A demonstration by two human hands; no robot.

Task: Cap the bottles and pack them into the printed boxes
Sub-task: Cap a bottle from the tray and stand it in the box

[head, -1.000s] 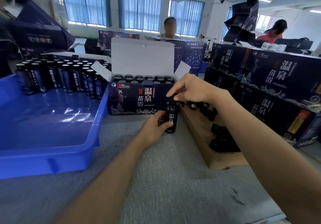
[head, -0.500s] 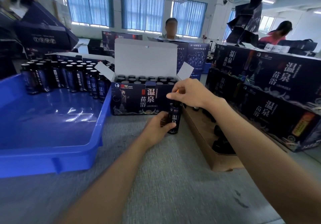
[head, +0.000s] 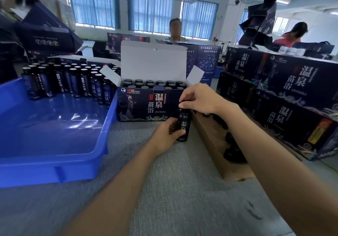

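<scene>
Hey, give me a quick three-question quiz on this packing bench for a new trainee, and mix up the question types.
1. True or false: the left hand grips the body of the bottle.
2. Which container holds the loose black caps? A) blue tray B) brown cardboard tray C) open printed box
3. Fill in: the right hand pinches the bottle at its ____.
Key: 1 true; 2 B; 3 top.
</scene>
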